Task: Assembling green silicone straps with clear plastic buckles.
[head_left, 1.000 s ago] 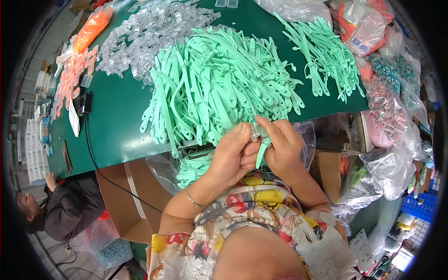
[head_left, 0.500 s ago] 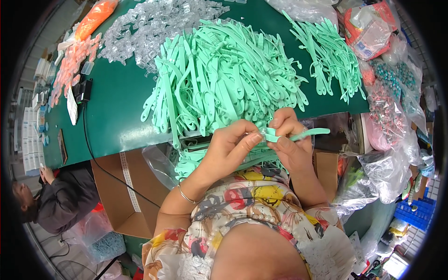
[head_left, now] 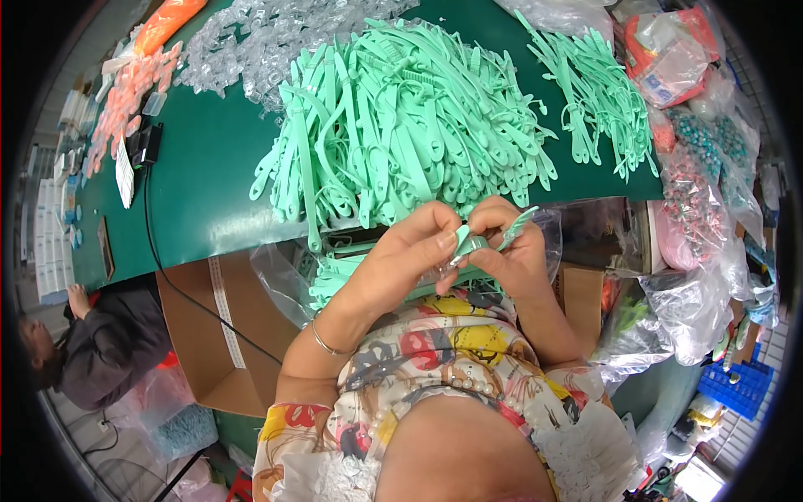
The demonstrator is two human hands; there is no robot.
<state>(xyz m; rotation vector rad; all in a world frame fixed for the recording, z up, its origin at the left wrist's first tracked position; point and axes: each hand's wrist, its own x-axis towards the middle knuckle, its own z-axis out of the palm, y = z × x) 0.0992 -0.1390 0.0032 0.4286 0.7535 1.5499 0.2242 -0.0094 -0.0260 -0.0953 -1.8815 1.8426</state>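
A mint-green plastic strap (head_left: pixel 516 227) is bent between my two hands, above the front edge of the table. My left hand (head_left: pixel 414 255) is closed, pinching one part of the strap between thumb and fingertips. Close beside it, my right hand (head_left: pixel 510 255) grips the strap's other part, its toothed end sticking up past the fingers. Whether a clear piece sits on the strap cannot be made out under the fingers. Just beyond my hands lies a large heap of similar mint-green straps (head_left: pixel 410 125). More straps (head_left: pixel 339 274) lie in a clear bag below the table edge.
Clear plastic pieces (head_left: pixel 259 46) spread behind the heap; a smaller strap pile (head_left: pixel 602 105) lies right. Coral pieces (head_left: pixel 125 100) and a black device (head_left: pixel 146 144) with a cable are left. A cardboard box (head_left: pixel 188 335) stands below; filled bags (head_left: pixel 690 209) crowd the right. Another person (head_left: pixel 117 347) is at left.
The strap has gone from sticking out to the right to being bent upward between my hands. Both hands have shifted slightly left, with the fingers regripped closer together.
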